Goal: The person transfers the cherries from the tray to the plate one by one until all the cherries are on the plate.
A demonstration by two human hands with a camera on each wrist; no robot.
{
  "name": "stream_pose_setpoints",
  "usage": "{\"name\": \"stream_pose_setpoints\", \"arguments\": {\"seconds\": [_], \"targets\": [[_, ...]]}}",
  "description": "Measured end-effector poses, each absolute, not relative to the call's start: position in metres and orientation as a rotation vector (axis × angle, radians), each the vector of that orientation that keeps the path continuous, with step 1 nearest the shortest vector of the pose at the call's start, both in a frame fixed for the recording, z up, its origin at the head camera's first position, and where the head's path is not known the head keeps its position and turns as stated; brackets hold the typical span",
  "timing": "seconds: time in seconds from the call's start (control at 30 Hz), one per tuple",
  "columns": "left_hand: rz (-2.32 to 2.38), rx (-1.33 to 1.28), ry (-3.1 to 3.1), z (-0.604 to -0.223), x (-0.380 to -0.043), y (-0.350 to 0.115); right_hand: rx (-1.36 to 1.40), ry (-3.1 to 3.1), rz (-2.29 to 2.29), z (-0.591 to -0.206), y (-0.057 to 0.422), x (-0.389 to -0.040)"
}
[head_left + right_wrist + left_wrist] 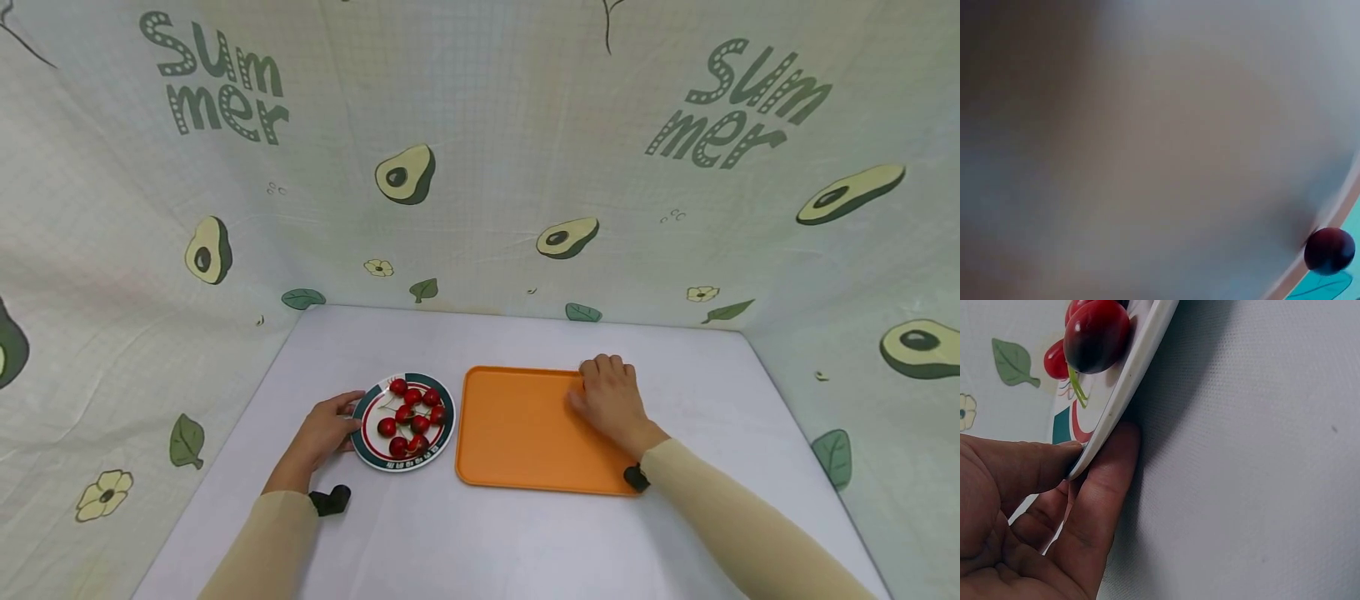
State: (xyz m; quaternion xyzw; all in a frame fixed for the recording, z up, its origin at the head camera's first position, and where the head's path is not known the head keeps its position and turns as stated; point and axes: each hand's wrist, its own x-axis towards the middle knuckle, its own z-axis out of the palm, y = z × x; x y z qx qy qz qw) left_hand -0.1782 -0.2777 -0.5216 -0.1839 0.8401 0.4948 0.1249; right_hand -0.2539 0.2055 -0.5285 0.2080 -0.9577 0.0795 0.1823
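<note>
A round plate (pixel 373 398) with a dark green rim holds several red cherries (pixel 404 414) with stems. My left hand (pixel 324 429) pinches its left rim, thumb above and fingers below, as the left wrist view shows. To the right lies an orange rectangular tray (pixel 517 429). Over the tray's far right corner is my right hand (pixel 611 398), back upward and fingers bent at the far rim. What lies beneath those fingers is hidden. A round dark red thing (pixel 1329 250), like a cherry, shows at lower right in the mostly blurred right wrist view.
Plate and tray stand on a white table (pixel 405 533), a narrow gap between them. A pale cloth (pixel 480 167) printed with avocados and leaves hangs behind and along both sides. Black straps (pixel 331 500) sit at the wrists.
</note>
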Motion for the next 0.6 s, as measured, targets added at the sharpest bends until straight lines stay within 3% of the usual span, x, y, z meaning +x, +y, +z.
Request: {"name": "stream_pose_setpoints", "arguments": {"seconds": [0.6], "targets": [[1.453,-0.527,2.444,-0.521,-0.178,-0.277,0.356,-2.900,0.275,-0.524,0.227,-0.265]]}}
